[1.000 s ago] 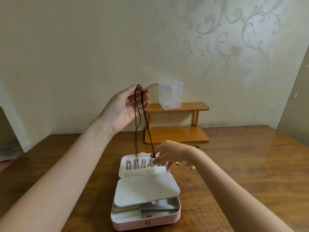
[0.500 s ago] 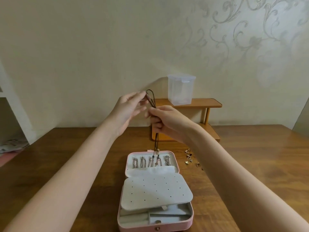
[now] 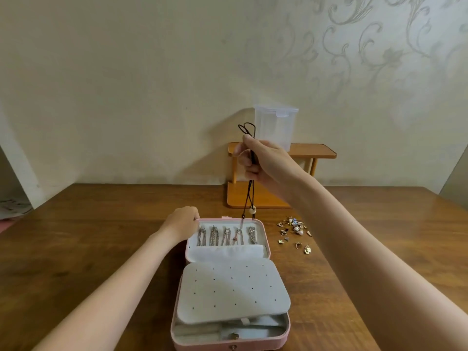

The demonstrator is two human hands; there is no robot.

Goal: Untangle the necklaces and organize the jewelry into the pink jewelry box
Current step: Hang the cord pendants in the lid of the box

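Observation:
The pink jewelry box (image 3: 177, 333) lies open on the wooden table, its lid flat at the far side. Several silver necklaces (image 3: 225, 235) hang in a row inside the lid. A grey perforated earring panel (image 3: 233, 292) covers most of the lower tray. My right hand (image 3: 263, 160) is raised above the lid and grips a dark cord necklace (image 3: 249, 196), whose loop sticks up above my fingers. Its bead and pendant dangle just over the lid's hooks. My left hand (image 3: 182, 222) rests on the lid's far left corner, fingers curled over its edge.
A heap of small gold earrings and charms (image 3: 293, 231) lies on the table right of the lid. Behind stands a small wooden two-tier shelf (image 3: 311, 150) with a clear lidded plastic container (image 3: 276, 125) on top. The wall is close behind.
My left hand let go of the cord's top loop and dropped to the lid's corner. My right hand took over the cord and now holds it up alone.

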